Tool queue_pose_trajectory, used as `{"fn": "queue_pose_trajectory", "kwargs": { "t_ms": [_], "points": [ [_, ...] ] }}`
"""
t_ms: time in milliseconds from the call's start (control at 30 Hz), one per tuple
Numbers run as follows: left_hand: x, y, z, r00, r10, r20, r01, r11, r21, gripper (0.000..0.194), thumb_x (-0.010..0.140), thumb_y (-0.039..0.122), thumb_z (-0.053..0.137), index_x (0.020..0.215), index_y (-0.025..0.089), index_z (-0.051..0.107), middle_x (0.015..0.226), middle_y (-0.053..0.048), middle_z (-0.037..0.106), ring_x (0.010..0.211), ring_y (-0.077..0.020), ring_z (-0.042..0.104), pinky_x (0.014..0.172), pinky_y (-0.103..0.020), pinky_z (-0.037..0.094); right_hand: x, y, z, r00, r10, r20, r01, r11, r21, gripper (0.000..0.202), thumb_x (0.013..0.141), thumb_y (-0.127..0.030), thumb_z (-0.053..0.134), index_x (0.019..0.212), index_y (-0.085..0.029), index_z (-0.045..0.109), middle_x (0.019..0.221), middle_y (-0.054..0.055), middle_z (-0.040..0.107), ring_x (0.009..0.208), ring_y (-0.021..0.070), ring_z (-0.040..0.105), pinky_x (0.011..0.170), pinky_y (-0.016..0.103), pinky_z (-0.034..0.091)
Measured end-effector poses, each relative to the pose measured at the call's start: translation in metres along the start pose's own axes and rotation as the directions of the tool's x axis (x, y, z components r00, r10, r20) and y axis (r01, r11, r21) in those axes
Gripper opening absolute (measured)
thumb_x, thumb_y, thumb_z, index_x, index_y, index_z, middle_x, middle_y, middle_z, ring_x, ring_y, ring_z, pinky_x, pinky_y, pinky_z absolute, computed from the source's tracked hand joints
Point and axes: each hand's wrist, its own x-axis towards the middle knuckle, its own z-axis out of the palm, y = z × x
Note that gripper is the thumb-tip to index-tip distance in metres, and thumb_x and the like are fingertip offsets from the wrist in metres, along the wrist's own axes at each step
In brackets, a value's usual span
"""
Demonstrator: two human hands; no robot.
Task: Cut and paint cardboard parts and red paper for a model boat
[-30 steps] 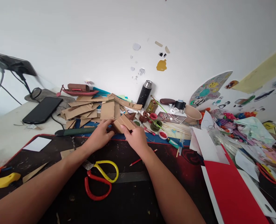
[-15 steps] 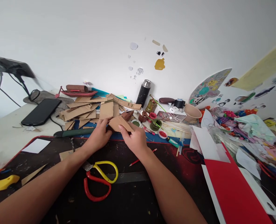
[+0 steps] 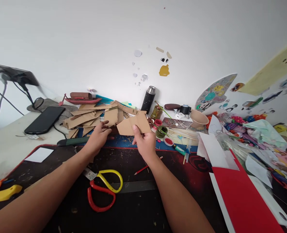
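Note:
My right hand (image 3: pixel 145 142) holds up a cut cardboard piece (image 3: pixel 131 125), thumb on its near face. To its left, my left hand (image 3: pixel 100 136) has its fingers apart and holds nothing, near the front of a heap of cardboard scraps (image 3: pixel 82 119). Below the hands, scissors (image 3: pixel 109 181) with one yellow and one red handle lie on the dark mat, their blades partly hidden by my left forearm. A red pencil (image 3: pixel 141 170) lies beside my right forearm.
Behind stand a black flask (image 3: pixel 148 99) and open paint pots (image 3: pixel 161 131). A phone (image 3: pixel 45 120) and a red model boat (image 3: pixel 82 98) are at the left. Red card (image 3: pixel 240 194) and papers cover the right. A yellow-handled tool (image 3: pixel 5 194) lies front left.
My left hand has let go of the cardboard piece and opened, moving slightly left. My right hand has raised the piece and turned its broad face into view.

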Motion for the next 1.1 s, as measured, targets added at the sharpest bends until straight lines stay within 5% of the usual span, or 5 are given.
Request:
{"fn": "queue_pose_trajectory", "kwargs": {
  "t_ms": [333,500,700,933,1100],
  "points": [
    [0.004,0.002,0.007,0.998,-0.051,0.043,0.064,0.920,-0.386,0.030,0.089,0.017,0.073,0.118,0.019,0.066,0.124,-0.013,0.075,0.113,-0.0221,0.074,0.095,-0.038,0.066,0.010,0.003,-0.002,0.990,0.125,0.057,-0.133,0.979,0.155,0.051,0.093,-0.068,0.069,0.073,-0.022,0.064,0.044,-0.004,0.055,0.039,0.0156,0.059,0.043,0.024,0.049],
    [0.002,0.004,0.009,0.998,-0.008,0.068,0.034,0.918,-0.395,0.040,0.084,0.014,0.075,0.123,0.020,0.066,0.128,-0.014,0.077,0.118,-0.0234,0.075,0.107,-0.042,0.062,0.012,0.008,0.000,0.971,0.181,0.158,-0.203,0.970,0.135,0.053,0.092,-0.067,0.067,0.065,-0.023,0.060,0.045,-0.002,0.057,0.040,0.0136,0.058,0.044,0.022,0.049],
    [0.010,-0.005,-0.006,0.992,0.124,0.003,-0.123,0.982,0.146,0.058,0.082,0.029,0.079,0.136,0.021,0.064,0.152,-0.021,0.065,0.134,-0.0359,0.069,0.109,-0.051,0.059,0.012,0.012,-0.001,0.956,0.173,0.237,-0.208,0.970,0.130,0.051,0.094,-0.060,0.069,0.062,-0.021,0.061,0.049,0.000,0.061,0.043,0.0134,0.061,0.044,0.021,0.048],
    [0.014,-0.011,-0.017,0.939,0.300,0.167,-0.335,0.697,0.633,0.046,0.092,0.039,0.063,0.132,0.017,0.070,0.128,-0.018,0.077,0.119,-0.0355,0.074,0.104,-0.047,0.057,0.012,0.025,0.000,0.949,0.179,0.261,-0.204,0.976,0.074,0.055,0.098,-0.063,0.066,0.064,-0.021,0.059,0.049,-0.001,0.061,0.043,0.0138,0.063,0.045,0.021,0.049],
    [0.004,0.001,-0.017,0.911,0.360,0.203,-0.371,0.496,0.785,0.043,0.097,0.043,0.054,0.129,0.020,0.073,0.128,-0.017,0.076,0.115,-0.0370,0.073,0.100,-0.046,0.056,0.011,0.022,0.002,0.916,0.247,0.317,-0.292,0.951,0.103,0.048,0.092,-0.068,0.073,0.084,-0.022,0.062,0.048,-0.008,0.052,0.041,0.0150,0.062,0.040,0.021,0.044]
  ]
}}
